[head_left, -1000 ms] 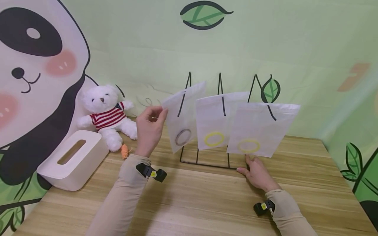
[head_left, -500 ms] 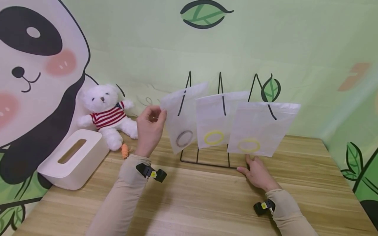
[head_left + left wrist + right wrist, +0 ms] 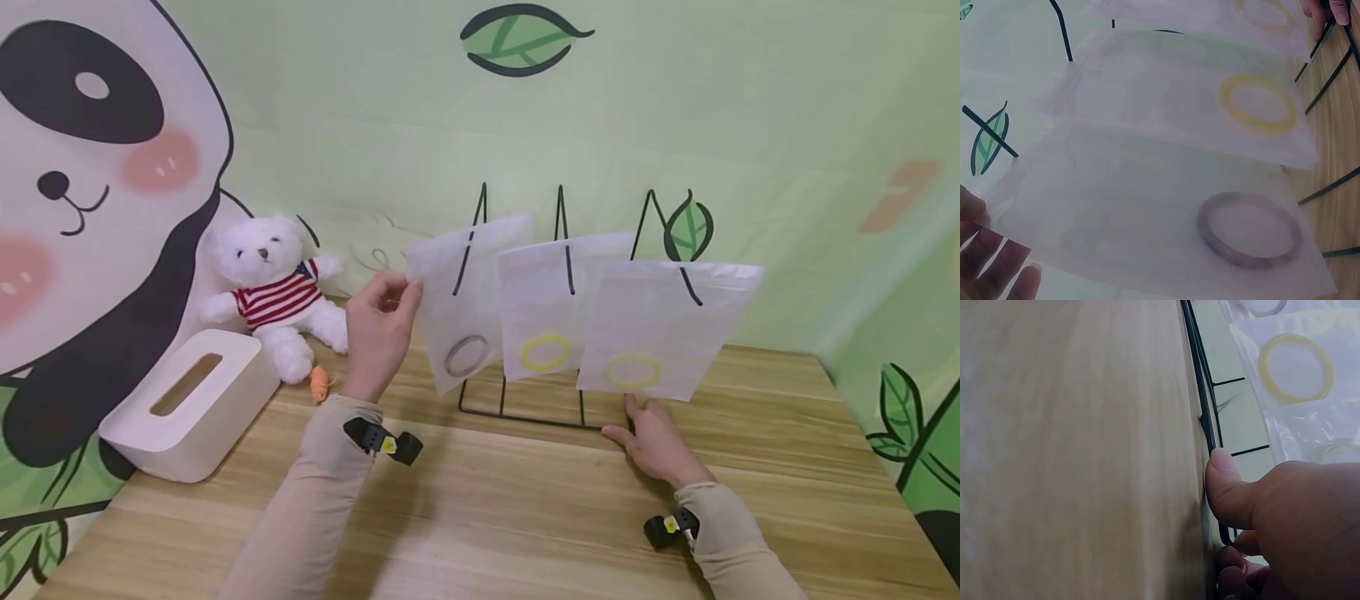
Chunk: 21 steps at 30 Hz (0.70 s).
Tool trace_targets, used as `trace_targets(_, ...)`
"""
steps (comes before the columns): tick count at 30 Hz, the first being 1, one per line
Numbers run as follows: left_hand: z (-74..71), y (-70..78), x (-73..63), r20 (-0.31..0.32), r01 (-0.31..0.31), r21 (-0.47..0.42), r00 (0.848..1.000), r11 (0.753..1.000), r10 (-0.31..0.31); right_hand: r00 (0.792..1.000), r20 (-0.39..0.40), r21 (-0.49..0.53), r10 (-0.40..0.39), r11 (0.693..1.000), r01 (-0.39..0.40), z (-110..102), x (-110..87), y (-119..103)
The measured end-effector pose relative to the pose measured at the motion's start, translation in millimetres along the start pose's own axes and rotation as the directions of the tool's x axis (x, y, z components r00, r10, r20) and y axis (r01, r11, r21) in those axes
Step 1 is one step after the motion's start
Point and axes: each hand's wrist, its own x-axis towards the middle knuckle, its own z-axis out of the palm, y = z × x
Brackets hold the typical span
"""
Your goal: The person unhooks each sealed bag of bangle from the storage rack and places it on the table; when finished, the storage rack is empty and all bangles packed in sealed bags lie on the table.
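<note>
Three translucent white bags hang on the hooks of a black wire rack (image 3: 540,421). Inside the left bag (image 3: 483,300) shows a purple-grey bangle (image 3: 1272,262). The middle bag (image 3: 536,292) holds a yellow bangle (image 3: 1225,100), and the right bag (image 3: 648,321) has a pale yellow ring in it. My left hand (image 3: 381,337) pinches the left bag's upper left edge between thumb and fingers. Below the right bag, my right hand (image 3: 660,442) grips the front right corner of the rack's base, its thumb lying along the front bar.
On the left stands a white tissue box (image 3: 225,408), with a white teddy bear (image 3: 277,304) in a striped shirt behind it. A small orange carrot toy (image 3: 319,383) lies by the bear's foot. A printed panda backdrop rises behind the wooden table (image 3: 510,517).
The left bag has turned slightly on its hook, its top right corner shifting a little right and down. My left hand has barely moved and keeps its pinch; my right hand stays on the rack.
</note>
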Motion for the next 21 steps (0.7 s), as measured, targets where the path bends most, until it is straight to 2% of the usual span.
trace_targets(5, -1.6, -0.1, -0.8, -0.005, 0.016, 0.000, 1.000, 1.000, -0.016, 1.000, 0.002, 0.002, -0.003, 1.000, 0.003, 0.2, -0.4, 0.3)
trace_targets(15, -2.6, 0.6, -1.3, -0.006, 0.043, -0.002, 0.999, 0.999, -0.043, 0.998, 0.053, 0.012, 0.032, 0.999, -0.032, -2.3, 0.5, 0.2)
trace_targets(21, -4.0, -0.7, -1.7, 0.003, 0.054, 0.008, 0.999, 0.999, -0.054, 0.998, 0.051, 0.022, 0.037, 0.999, -0.038, -2.4, 0.2, 0.0)
